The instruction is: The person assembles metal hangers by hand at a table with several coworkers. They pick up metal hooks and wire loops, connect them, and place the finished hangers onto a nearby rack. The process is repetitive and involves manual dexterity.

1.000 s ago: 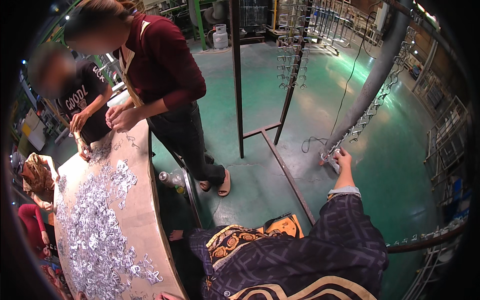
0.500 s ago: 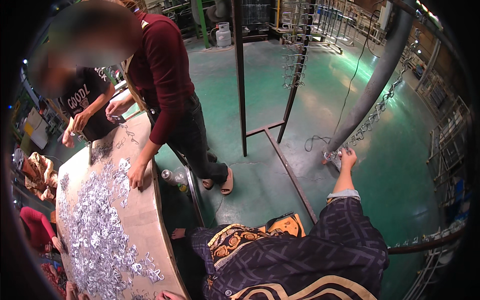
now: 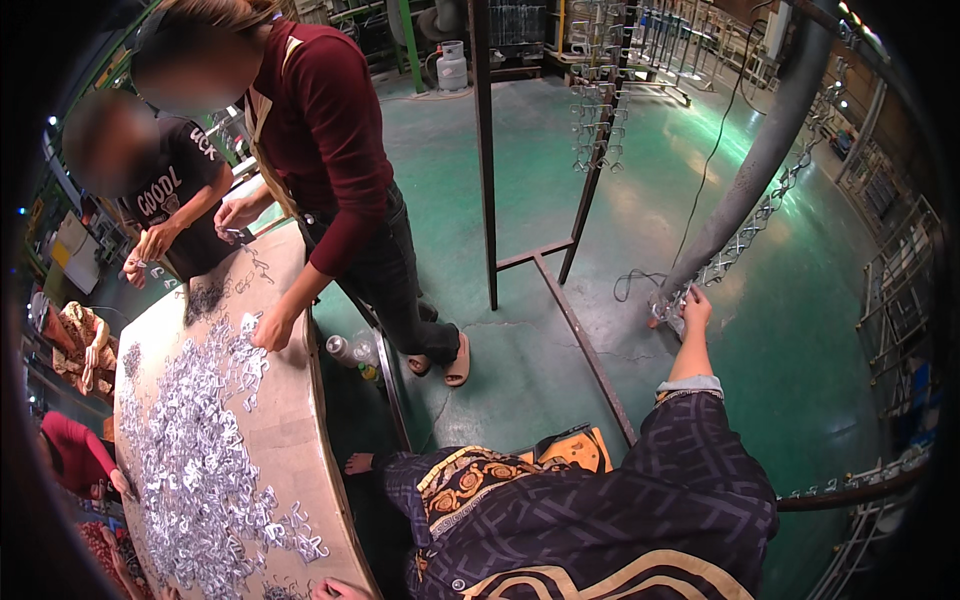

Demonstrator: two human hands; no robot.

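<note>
My right hand [image 3: 697, 310] reaches out at the right. Its fingers are closed at the low end of a hanging chain of bent metal hooks [image 3: 745, 235], beside a thick grey post [image 3: 740, 175]. At the end of dark patterned cloth by the table's edge shows a small patch of bare skin [image 3: 358, 463]; whether it is my left hand or a foot, I cannot tell. Fingers of one more hand [image 3: 338, 589] rest on the table at the lower edge, and whose they are is unclear. A large heap of silvery metal hooks [image 3: 205, 450] covers the table [image 3: 292, 425].
A co-worker in a maroon top [image 3: 335, 130] stands across the table, beside another in a black shirt [image 3: 175, 180]. Further workers sit at the left. Dark frame posts [image 3: 485, 170] rise mid-view, near another hanging string of hooks [image 3: 600, 110]. A thin cable [image 3: 640, 285] lies on the green floor.
My right hand stays at the chain's low end, with its fingers slightly shifted. The maroon-topped co-worker's head and near hand have moved a little. The whole view has shifted slightly.
</note>
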